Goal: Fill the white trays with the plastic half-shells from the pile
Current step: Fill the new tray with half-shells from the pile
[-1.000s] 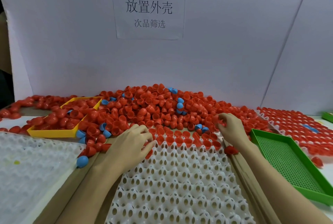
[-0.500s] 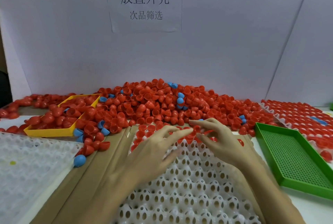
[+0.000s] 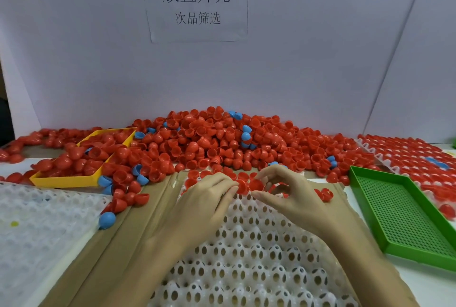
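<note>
A big pile of red half-shells (image 3: 209, 144), with a few blue ones mixed in, lies along the back wall. In front of me is a white tray (image 3: 246, 257) of round pockets; only its far row holds red shells. My left hand (image 3: 207, 204) lies over the tray's far left part, its straight fingertips touching a red half-shell (image 3: 241, 187). My right hand (image 3: 292, 198) is beside it. Its thumb and curled forefinger pinch another red half-shell (image 3: 256, 185) above the far row.
A yellow tray (image 3: 74, 179) full of red shells sits at the left. A stack of white trays (image 3: 37, 227) is in front of it. A green perforated tray (image 3: 399, 215) is at the right, a filled white tray (image 3: 407, 156) behind it. A blue shell (image 3: 106, 220) lies on cardboard (image 3: 123, 237).
Both hands have come together over the tray's far row. The right hand left the pile's right side and moved to the middle; its fingers curled round a shell.
</note>
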`<state>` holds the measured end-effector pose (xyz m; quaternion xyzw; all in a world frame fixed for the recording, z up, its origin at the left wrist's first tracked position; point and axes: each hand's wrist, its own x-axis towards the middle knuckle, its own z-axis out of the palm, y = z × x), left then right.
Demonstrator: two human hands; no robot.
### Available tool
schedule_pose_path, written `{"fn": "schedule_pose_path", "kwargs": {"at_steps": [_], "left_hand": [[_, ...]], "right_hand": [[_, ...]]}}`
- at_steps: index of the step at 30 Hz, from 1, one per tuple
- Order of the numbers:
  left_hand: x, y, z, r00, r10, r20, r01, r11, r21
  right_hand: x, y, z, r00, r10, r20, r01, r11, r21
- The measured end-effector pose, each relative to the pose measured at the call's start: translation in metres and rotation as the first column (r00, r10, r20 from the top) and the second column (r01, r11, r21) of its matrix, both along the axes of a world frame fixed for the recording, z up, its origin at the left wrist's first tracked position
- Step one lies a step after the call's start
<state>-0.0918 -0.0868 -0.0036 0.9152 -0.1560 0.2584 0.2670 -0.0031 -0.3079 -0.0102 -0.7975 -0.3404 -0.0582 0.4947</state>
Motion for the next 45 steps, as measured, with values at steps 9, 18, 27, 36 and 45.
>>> {"fn": "schedule_pose_path", "kwargs": {"at_steps": [9,18,27,36,45], "left_hand": [[0.003,-0.008,0.0,0.982,-0.074,-0.176,-0.004,0.913,-0.407],[-0.005,0.0,0.01,0.839,-0.317,-0.443,-0.106,0.703,-0.703],[0.001,0.051,0.013,0.961,0.235,-0.148,-0.23,0.972,0.051],[0.009,0.039,-0.004,0.986,0.161,-0.037,-0.142,0.941,0.307],[0.013,0.036,-0.016,0.991,0.132,-0.03,-0.114,0.936,0.333]], "right_hand": [[-0.014,0.009,0.008,0.982,0.122,-0.147,-0.115,0.992,0.059],[-0.023,0.011,0.014,0.952,0.207,-0.226,-0.21,0.978,0.008],[-0.006,-0.016,0.022,0.987,-0.033,-0.16,0.053,0.991,0.126],[0.008,-0.031,0.015,0.982,-0.159,-0.104,0.174,0.972,0.157],[0.014,-0.045,0.02,0.897,-0.417,-0.148,0.443,0.839,0.316]]}}
